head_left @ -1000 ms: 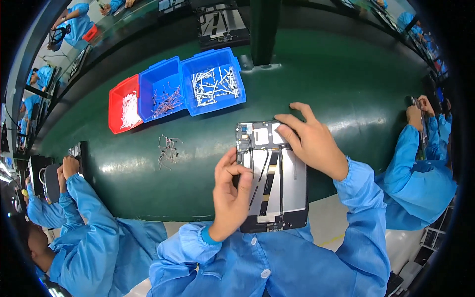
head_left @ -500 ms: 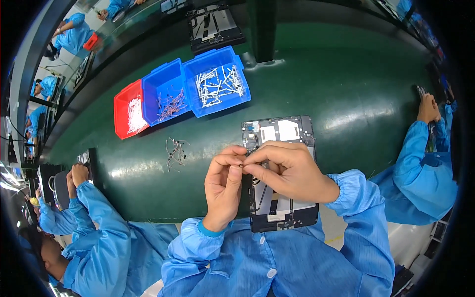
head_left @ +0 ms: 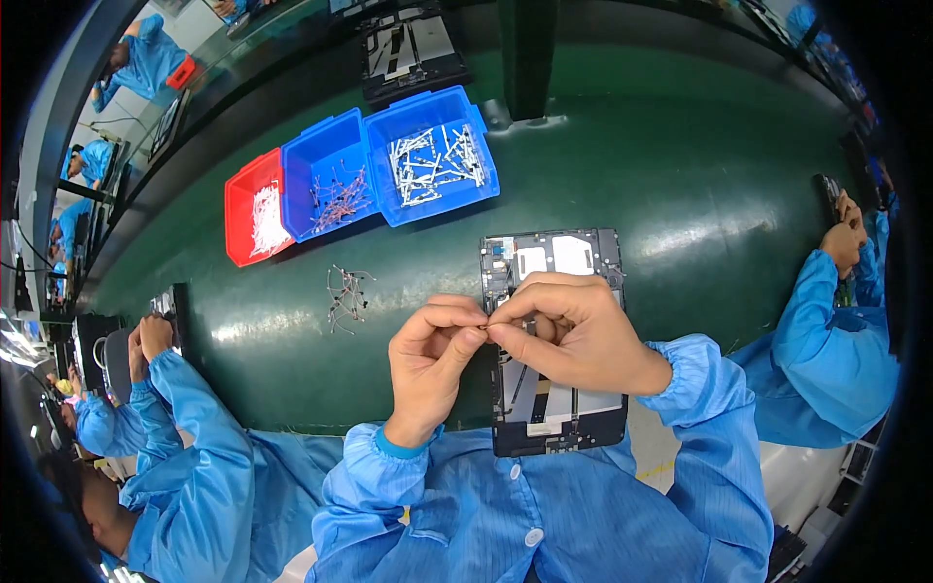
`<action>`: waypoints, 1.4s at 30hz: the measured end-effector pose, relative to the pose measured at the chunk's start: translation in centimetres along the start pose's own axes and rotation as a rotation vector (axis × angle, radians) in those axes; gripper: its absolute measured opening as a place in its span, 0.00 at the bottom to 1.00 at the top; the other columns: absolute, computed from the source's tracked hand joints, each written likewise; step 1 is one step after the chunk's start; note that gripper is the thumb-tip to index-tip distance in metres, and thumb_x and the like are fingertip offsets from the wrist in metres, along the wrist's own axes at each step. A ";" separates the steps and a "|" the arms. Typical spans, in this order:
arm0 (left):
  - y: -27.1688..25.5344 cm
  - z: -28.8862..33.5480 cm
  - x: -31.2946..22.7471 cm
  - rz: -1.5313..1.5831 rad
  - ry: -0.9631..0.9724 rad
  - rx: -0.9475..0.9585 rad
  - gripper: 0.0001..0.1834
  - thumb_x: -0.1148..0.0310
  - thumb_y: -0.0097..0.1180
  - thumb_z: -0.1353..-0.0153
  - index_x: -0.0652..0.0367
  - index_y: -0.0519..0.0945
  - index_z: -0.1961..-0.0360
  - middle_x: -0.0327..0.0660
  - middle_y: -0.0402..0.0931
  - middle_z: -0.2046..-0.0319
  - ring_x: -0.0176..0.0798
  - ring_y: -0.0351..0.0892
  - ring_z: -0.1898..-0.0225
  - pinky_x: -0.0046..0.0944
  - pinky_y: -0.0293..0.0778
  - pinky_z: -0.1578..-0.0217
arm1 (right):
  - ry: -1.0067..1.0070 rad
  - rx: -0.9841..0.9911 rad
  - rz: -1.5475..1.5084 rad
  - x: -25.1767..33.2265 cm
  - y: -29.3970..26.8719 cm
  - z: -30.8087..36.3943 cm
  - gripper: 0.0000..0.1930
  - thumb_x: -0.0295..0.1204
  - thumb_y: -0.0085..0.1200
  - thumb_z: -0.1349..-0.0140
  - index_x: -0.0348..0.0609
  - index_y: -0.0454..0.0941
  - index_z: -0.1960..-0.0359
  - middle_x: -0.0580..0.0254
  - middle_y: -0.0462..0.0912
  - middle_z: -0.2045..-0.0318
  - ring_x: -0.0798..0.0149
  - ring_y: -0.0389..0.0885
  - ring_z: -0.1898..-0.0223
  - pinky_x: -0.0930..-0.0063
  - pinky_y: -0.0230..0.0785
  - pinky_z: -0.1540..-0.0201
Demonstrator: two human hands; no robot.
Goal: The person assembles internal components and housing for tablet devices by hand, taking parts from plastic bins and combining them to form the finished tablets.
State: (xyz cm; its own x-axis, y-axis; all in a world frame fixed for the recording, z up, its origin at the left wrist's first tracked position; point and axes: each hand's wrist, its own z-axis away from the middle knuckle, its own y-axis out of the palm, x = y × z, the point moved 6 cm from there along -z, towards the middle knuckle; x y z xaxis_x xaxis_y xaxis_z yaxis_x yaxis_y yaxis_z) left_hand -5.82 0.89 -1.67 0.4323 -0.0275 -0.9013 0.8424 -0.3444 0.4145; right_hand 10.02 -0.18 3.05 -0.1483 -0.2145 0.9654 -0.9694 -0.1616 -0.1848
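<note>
My left hand (head_left: 426,364) and my right hand (head_left: 578,335) meet fingertip to fingertip, both closed in a pinch. Between them is a tiny thin piece, mostly hidden by the fingers and too small to name. Under my right hand lies an opened tablet-like device (head_left: 505,432), dark-framed with its inner boards and flat cables showing. The hands hover over its left side and cover its middle. Left of my hands, a loose cluster of thin wired parts (head_left: 347,299) lies on the green table.
Beyond stand a red bin (head_left: 234,219) of white strips, a blue bin (head_left: 301,160) of reddish wired parts and another blue bin (head_left: 389,199) of black-and-white strips. Another opened device (head_left: 418,83) lies behind them, near a dark post (head_left: 528,68). Co-workers sit at both sides.
Both hands have shifted slightly; the left hand's thumb and fingers have closed more tightly against the right fingertips. The view has shifted a little. At right, a co-worker's hands have moved.
</note>
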 end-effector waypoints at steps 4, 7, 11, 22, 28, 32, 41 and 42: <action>0.2 0.0 -1.7 -0.304 0.090 -0.032 0.06 0.80 0.61 0.39 0.66 0.80 0.61 0.45 0.76 0.56 0.34 0.78 0.58 0.33 0.76 0.56 | -0.068 -0.039 0.052 0.6 -0.1 0.1 0.05 0.21 0.64 0.44 0.37 0.83 0.67 0.66 0.79 0.75 0.82 0.64 0.86 0.82 0.53 0.83; 0.4 0.0 -2.7 -0.542 0.200 -0.065 0.05 0.82 0.63 0.43 0.65 0.81 0.65 0.45 0.78 0.61 0.36 0.79 0.61 0.34 0.76 0.60 | -0.165 -0.079 0.124 1.3 -0.1 0.2 0.06 0.20 0.64 0.46 0.37 0.83 0.67 0.66 0.79 0.75 0.81 0.64 0.86 0.82 0.53 0.83; 0.8 -0.1 -3.7 -0.761 0.295 -0.053 0.07 0.83 0.65 0.47 0.64 0.83 0.66 0.44 0.78 0.66 0.39 0.79 0.65 0.34 0.75 0.63 | -0.249 -0.081 0.203 1.5 0.0 0.3 0.07 0.18 0.65 0.48 0.37 0.82 0.67 0.65 0.78 0.74 0.81 0.65 0.86 0.82 0.54 0.84; -2.4 -1.5 1.0 -0.376 -0.567 0.011 0.17 0.69 0.57 0.32 0.69 0.74 0.47 0.40 0.78 0.69 0.27 0.77 0.73 0.27 0.74 0.74 | -0.104 -0.090 0.311 -2.2 -0.3 -0.7 0.04 0.22 0.61 0.43 0.37 0.81 0.67 0.60 0.77 0.75 0.69 0.78 0.79 0.76 0.70 0.77; -2.5 -2.4 1.8 -0.335 -0.641 -0.004 0.12 0.71 0.58 0.34 0.69 0.76 0.54 0.40 0.79 0.70 0.28 0.78 0.75 0.27 0.74 0.77 | -0.069 -0.013 0.411 -3.0 0.1 -0.5 0.05 0.20 0.61 0.45 0.37 0.80 0.66 0.58 0.77 0.73 0.64 0.80 0.75 0.72 0.72 0.73; -2.4 -2.9 1.7 -0.354 -0.648 0.022 0.09 0.73 0.59 0.35 0.68 0.77 0.57 0.40 0.79 0.69 0.27 0.78 0.76 0.27 0.74 0.78 | -0.094 0.011 0.440 -2.8 0.1 -0.6 0.06 0.20 0.61 0.47 0.37 0.80 0.66 0.59 0.77 0.72 0.62 0.79 0.75 0.71 0.72 0.72; -2.4 -3.2 1.9 -0.366 -0.661 0.027 0.07 0.74 0.59 0.35 0.67 0.78 0.61 0.39 0.78 0.71 0.27 0.78 0.77 0.26 0.74 0.79 | -0.109 0.032 0.473 -3.3 0.3 -0.7 0.06 0.20 0.61 0.47 0.39 0.80 0.67 0.60 0.77 0.72 0.60 0.79 0.74 0.69 0.72 0.72; -2.4 -3.2 1.8 -0.375 -0.662 0.024 0.07 0.74 0.60 0.35 0.67 0.78 0.61 0.39 0.78 0.72 0.27 0.78 0.78 0.26 0.74 0.79 | -0.124 0.025 0.471 -3.1 0.4 -0.6 0.06 0.20 0.62 0.47 0.39 0.80 0.67 0.60 0.77 0.72 0.59 0.79 0.74 0.69 0.72 0.73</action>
State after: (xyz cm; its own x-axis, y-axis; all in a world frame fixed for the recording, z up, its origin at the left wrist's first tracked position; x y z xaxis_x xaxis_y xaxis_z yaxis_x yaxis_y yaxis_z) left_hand -6.00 4.63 -3.88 -0.1708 -0.4591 -0.8718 0.8842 -0.4618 0.0699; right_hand 10.01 1.03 0.08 -0.5436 -0.3829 0.7469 -0.7973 -0.0423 -0.6020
